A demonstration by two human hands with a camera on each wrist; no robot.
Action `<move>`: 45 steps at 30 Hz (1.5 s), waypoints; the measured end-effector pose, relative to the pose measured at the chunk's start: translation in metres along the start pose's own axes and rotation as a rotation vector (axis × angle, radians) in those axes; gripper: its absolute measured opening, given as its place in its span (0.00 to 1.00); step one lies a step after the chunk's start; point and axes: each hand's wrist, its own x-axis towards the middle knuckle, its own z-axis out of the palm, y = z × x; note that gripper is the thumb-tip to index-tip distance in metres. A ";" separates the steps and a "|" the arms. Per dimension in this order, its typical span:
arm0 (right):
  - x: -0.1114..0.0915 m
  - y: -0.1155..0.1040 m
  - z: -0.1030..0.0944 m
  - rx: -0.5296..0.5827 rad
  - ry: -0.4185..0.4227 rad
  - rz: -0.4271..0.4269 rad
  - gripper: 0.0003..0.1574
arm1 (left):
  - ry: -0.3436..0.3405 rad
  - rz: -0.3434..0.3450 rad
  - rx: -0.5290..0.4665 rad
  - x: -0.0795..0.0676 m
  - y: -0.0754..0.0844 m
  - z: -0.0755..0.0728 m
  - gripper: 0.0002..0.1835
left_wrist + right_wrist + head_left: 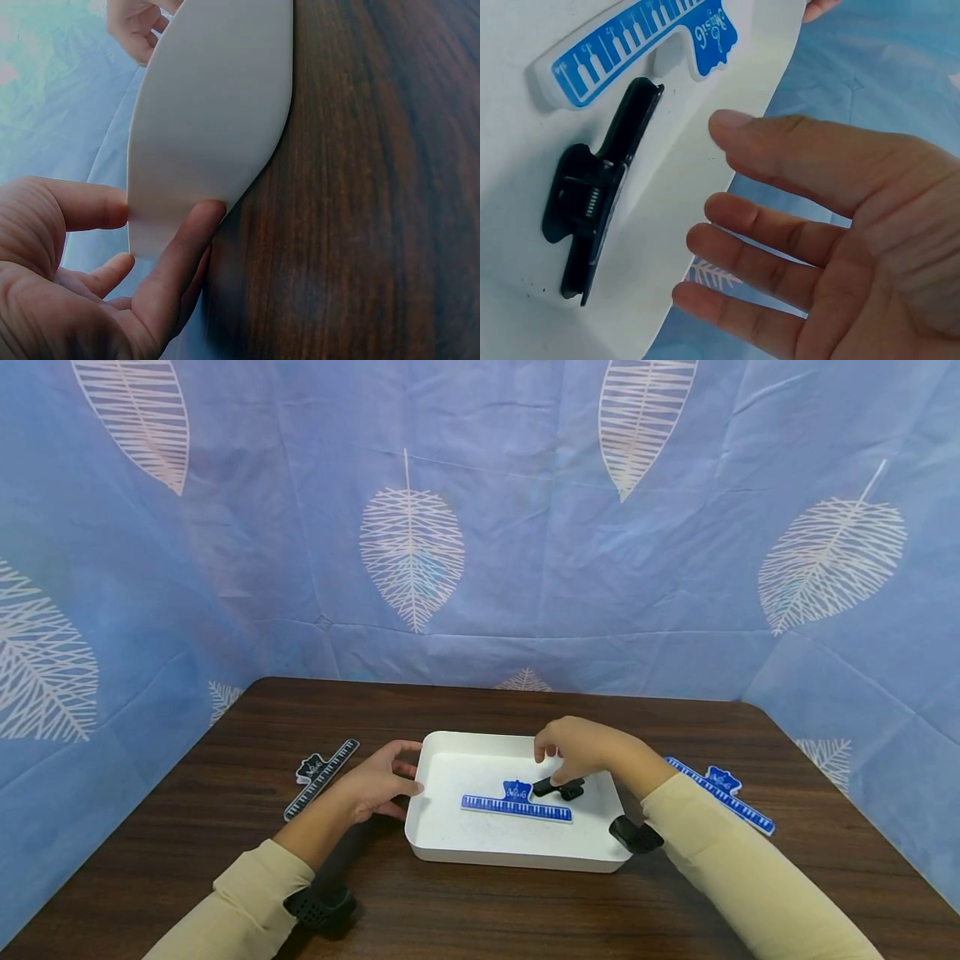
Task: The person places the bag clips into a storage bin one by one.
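Note:
A white tray [487, 843] stands on the table, holding a blue music clip with a piano-key pattern [517, 810] and a black clip [589, 187] with a metal spring. At the tray's left end, my left hand [378, 781] touches the outer wall and rim with extended fingers; the left wrist view shows its fingertips against the white wall [210, 97]. My right hand [585, 747] hovers over the tray above the black clip. In the right wrist view its fingers are loosely extended and apart from the clip, with nothing held.
A black piano-key clip [321, 781] lies on the table left of the tray, beside my left forearm. Another blue piano-key clip [723, 793] lies to the right, partly behind the right sleeve. Blue leaf-print cloth [480, 568] hangs behind the dark wooden table [375, 902].

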 end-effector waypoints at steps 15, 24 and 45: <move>-0.025 0.004 0.005 0.008 0.178 -0.058 0.21 | 0.013 -0.003 -0.002 0.002 -0.002 0.000 0.37; -0.040 0.004 0.009 0.010 0.250 -0.045 0.21 | 0.012 0.000 -0.001 0.001 -0.003 0.001 0.36; -0.079 0.018 0.016 0.047 0.417 -0.034 0.20 | 0.009 0.007 -0.005 0.002 -0.002 0.000 0.37</move>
